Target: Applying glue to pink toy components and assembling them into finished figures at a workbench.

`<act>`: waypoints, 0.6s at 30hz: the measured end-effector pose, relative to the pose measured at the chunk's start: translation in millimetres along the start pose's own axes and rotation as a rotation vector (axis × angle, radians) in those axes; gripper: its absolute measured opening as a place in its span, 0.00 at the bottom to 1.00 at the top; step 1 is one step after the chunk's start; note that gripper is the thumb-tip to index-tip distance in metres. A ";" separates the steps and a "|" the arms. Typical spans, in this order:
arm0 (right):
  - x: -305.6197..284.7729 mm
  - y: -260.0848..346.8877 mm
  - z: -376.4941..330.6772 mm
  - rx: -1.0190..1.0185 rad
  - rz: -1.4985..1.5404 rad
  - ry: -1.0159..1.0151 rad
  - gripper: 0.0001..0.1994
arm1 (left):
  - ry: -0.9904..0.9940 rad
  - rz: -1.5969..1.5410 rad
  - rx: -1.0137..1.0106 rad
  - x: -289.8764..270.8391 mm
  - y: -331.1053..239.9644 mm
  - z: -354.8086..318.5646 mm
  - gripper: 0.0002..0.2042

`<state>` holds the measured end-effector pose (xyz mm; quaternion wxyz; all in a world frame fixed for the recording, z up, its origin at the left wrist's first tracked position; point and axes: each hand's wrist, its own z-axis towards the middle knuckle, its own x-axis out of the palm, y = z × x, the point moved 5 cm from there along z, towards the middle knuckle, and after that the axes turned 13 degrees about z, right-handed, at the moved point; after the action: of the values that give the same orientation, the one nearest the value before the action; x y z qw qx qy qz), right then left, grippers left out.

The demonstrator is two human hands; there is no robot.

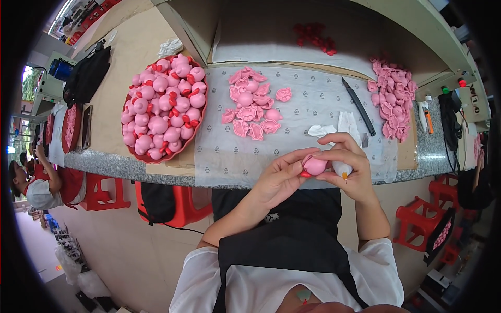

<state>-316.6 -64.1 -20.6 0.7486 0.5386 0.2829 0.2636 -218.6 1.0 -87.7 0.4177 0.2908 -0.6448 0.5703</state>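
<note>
Near the table's front edge, my left hand is closed on a round pink plastic piece. A small glossy red part shows at the piece's lower left. My right hand is closed round a small white squeeze bottle with a yellow tip pointing down. Its fingertips also touch the pink piece. Beyond my hands, several ruffled pink shells lie on the printed white sheet, a few with round pieces among them. Crumpled white tissue rests just beyond my right hand.
A red scalloped tray at the left holds pink balls with red parts. More pink shells are heaped at the right. A black utility knife lies before them. Red parts sit under the shelf. A person is at the far left.
</note>
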 end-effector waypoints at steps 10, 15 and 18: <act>2.5 1.2 1.1 0.090 0.045 0.001 0.18 | 0.039 0.102 -0.010 -2.1 -0.5 0.9 0.20; -0.7 -0.7 4.1 0.180 0.103 0.002 0.18 | -0.025 0.222 -0.009 -2.7 -1.0 -1.1 0.20; 0.7 -2.9 3.9 0.144 0.064 0.090 0.17 | -0.067 0.338 -0.003 -3.4 -5.7 -3.8 0.23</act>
<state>-313.1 -67.0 -22.4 0.6856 0.5876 0.3171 0.2901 -211.3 3.3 -87.9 0.2946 0.1965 -0.6989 0.6214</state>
